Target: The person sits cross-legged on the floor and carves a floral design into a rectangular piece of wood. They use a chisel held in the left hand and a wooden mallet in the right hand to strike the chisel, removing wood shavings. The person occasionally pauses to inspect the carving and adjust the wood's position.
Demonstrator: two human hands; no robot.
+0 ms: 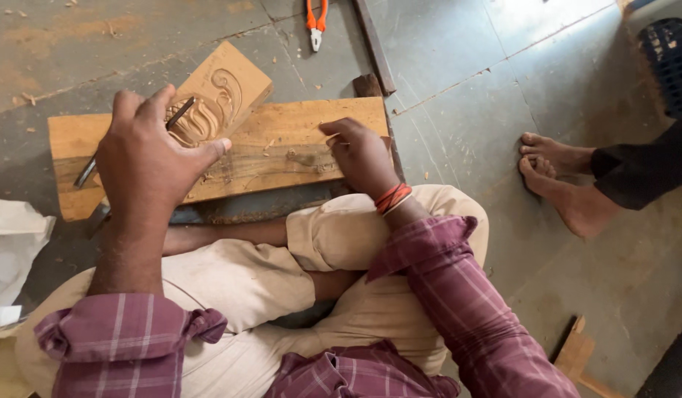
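1. Your left hand point(145, 158) was closed around a thin dark chisel point(180, 113), its tip on the carved block point(223, 92).
2. Carved block: pale wood with raised floral scrolls, lying tilted on the long plank point(282, 144) on the floor.
3. Your right hand point(361, 155) rested half-curled on the plank, holding nothing, fingers pressing it steady.
4. Step, as judged: carving detail. Next cut called for a firm brace and shallow angle.
5. Orange-handled pliers point(316, 21) lay beyond; another person's bare feet point(558, 180) stood to the right.

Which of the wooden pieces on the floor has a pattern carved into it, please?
The small tilted block under the left hand, lying on the long plank; it bears curling relief carving, while the plank is plain.
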